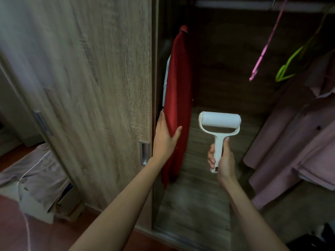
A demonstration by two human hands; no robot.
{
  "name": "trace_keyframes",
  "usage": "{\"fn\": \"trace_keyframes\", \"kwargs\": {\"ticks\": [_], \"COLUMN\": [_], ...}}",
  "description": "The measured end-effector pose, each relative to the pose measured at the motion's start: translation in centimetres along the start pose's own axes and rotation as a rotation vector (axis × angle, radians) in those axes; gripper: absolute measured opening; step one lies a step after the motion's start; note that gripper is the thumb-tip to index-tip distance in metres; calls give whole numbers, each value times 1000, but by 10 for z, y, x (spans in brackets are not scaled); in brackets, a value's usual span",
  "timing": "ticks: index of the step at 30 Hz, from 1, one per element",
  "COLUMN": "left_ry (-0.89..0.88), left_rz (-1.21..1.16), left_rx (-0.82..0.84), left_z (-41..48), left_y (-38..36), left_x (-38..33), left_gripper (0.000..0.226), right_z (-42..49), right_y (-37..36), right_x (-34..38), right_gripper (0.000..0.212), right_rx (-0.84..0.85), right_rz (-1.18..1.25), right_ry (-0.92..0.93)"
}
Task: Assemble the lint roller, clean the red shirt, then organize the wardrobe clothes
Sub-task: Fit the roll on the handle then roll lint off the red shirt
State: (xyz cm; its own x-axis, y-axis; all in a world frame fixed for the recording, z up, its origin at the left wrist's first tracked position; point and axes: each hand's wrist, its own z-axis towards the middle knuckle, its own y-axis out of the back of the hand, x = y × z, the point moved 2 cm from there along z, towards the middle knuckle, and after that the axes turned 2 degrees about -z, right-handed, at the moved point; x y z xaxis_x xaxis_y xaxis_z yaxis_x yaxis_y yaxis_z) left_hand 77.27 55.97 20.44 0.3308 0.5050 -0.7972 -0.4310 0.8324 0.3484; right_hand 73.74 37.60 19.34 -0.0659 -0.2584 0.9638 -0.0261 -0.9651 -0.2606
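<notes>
In the head view, the right grip is curled tight round the handle of the white plastic lint roller. The handle rises straight from that grip, and the paper drum lies crosswise above it. The long red fabric shirt hangs to the left of this grip and a little beyond it, its long axis upright, with a clear gap between cloth and drum. The left grip is the nearer one. Its fingers are straight and lie flat along the shirt's lower left edge, with the thumb spread across the front of the fabric, and it closes on nothing. The roller probably has to swing left to meet the cloth. By count there is one roller and one red shirt. Up and to the right of the right grip hang two bare hangers, a pink plastic hanger and a lime-green plastic hanger. The pale pink shirts to the right overlap too much to count.
</notes>
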Motion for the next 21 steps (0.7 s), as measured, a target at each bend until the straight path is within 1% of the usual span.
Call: {"fn": "trace_keyframes", "kwargs": {"ticks": [1,3,4,5,7,9,12,14,15,18,21], "left_ry": [35,64,72,74,67,24,-27,-25,-9,54,53], "left_rz": [-1,-22,-34,-49,-51,-41,-52,-61,-102,-172,-118], "left_rx": [-18,-92,-113,-126,-166,-228,-269,-288,-291,-301,-380], "left_z": [5,9,9,8,4,0,1,4,6,12,15], "left_y": [0,5,11,16,33,55,93,118,128,163,193], "left_x": [2,3,2,3,1,-3,-13,-12,-11,-9,-11], "left_gripper": [67,36,26,24,30,35,27,17,14,16,17], "right_z": [2,6,8,10,12,13,15,18,19,27,32], "right_y": [0,-1,-2,-4,-11,-21,-46,-68,-78,-111,-141], "right_x": [1,3,3,3,2,1,-2,-1,2,16,31], "right_gripper": [60,60,61,61,60,60,59,61,62,64,63], "right_rx": [10,33,45,58,96,150,266,356,393,472,504], "right_rz": [1,20,27,27,27,46,108,137,133,114,104], "right_ry": [0,-7,-12,-18,-32,-56,-96,-101,-93,-52,-29]}}
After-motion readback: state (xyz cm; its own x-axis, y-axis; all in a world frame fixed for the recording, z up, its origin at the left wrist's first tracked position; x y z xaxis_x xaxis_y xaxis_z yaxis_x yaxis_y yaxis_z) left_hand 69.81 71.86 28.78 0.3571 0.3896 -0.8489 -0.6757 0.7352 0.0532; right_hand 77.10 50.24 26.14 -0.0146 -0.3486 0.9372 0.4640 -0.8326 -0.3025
